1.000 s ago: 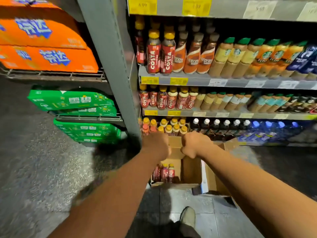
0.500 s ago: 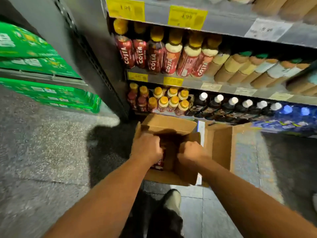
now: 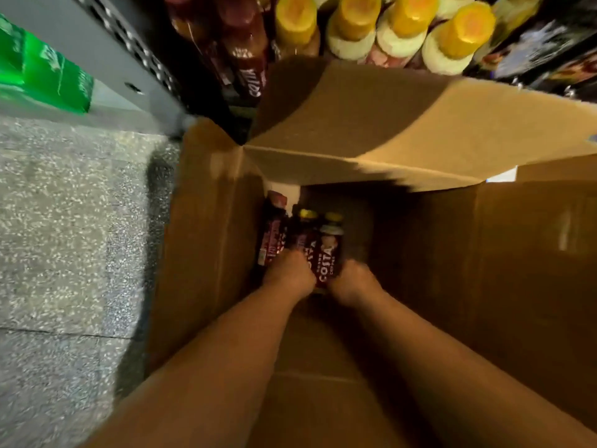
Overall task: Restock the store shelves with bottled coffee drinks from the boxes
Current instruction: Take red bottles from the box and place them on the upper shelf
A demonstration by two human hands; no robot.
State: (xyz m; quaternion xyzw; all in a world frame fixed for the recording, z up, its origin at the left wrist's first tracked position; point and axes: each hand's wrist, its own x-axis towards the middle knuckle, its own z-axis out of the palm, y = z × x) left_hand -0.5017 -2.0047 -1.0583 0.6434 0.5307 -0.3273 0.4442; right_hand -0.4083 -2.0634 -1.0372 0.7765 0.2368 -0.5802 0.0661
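Observation:
An open cardboard box [image 3: 210, 240] stands on the floor below me, and both my arms reach deep into it. Three Costa coffee bottles [image 3: 327, 253] with dark red labels and yellow caps stand at its bottom left. My left hand [image 3: 289, 274] curls round the lower part of the middle bottle [image 3: 303, 232]. On the other side, my right hand [image 3: 352, 281] curls against the right-hand bottle. A third bottle [image 3: 273, 231] stands free against the box's left wall. Blur hides my fingertips.
The box's far flap [image 3: 403, 124] folds up toward the bottom shelf, where yellow-capped coffee bottles [image 3: 458, 37] stand in rows. A grey shelf upright [image 3: 106, 53] and green cartons [image 3: 38, 69] are at the upper left. Speckled floor [image 3: 64, 237] lies to the left.
I have bent down closer to the box. Both hands have gone from its rim down to the bottles at the bottom.

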